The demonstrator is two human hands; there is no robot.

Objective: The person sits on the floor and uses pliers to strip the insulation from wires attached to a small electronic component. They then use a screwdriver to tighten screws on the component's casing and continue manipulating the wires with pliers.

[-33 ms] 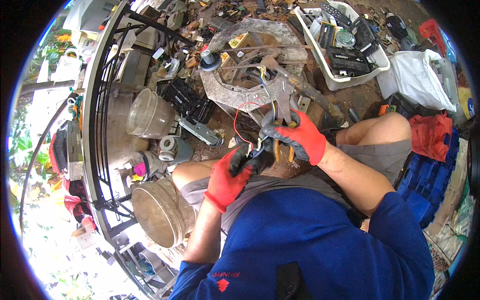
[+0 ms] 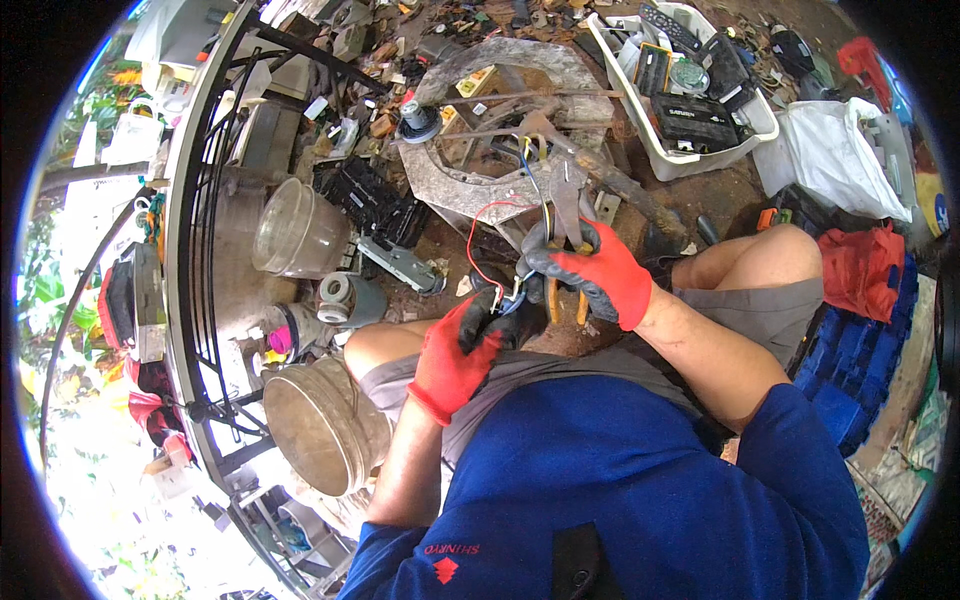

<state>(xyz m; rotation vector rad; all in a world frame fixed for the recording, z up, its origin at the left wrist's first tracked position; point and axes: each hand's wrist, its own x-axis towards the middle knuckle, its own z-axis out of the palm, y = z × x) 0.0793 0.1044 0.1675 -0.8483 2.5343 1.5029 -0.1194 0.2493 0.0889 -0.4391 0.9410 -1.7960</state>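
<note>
Both my hands wear red gloves with dark grey fingers and meet low in front of my lap. My left hand (image 2: 462, 350) is closed, pinching the ends of thin wires. A red wire (image 2: 472, 246) arcs up from it, and a blue wire (image 2: 513, 300) bends between my hands. My right hand (image 2: 605, 272) is closed with its fingertips on the wires. By its palm is a cutting tool with orange handles (image 2: 553, 302) and flat grey jaws (image 2: 567, 198); whether the palm grips it is hidden. More wires (image 2: 530, 165) run up toward the metal frame.
An octagonal metal frame (image 2: 440, 165) stands ahead, with a hammer (image 2: 620, 180) lying across it. A white bin (image 2: 655, 160) of electronics is at the far right, beside a white sack (image 2: 840, 160). Buckets (image 2: 315, 425) and a black rack (image 2: 190, 250) are on the left. Scrap covers the ground beyond.
The blue wire between my hands now bows into a rounder loop beside my left fingertips. The wires near the frame have shifted slightly. My hands stay almost in place.
</note>
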